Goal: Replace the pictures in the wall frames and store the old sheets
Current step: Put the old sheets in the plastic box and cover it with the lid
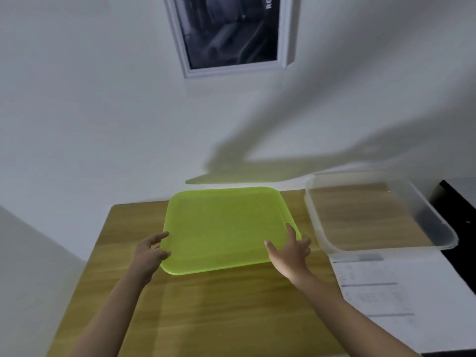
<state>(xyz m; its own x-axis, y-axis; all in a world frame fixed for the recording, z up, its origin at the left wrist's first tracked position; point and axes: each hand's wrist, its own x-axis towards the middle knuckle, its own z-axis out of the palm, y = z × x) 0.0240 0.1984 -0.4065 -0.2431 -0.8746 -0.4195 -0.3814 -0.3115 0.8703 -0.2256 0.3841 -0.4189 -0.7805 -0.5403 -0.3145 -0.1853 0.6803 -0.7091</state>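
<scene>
A: From the head view, what lies on the wooden surface [206, 305]?

B: A green tray [226, 228] near the wall, a clear bin [381, 215] just to its right, and a printed sheet [386, 292] in front of the bin.

A: And the hands?

B: The left hand [150, 249] has its fingers [161, 237] curled over the tray's left edge, holding it. The right hand [289, 251] is at the near right corner, fingers spread wide; whether it grips the tray, I cannot tell.

A: The frame?

B: The frame [231, 37] hangs on the wall above the tray, white-bordered, with a dark picture [226, 29] inside.
</scene>
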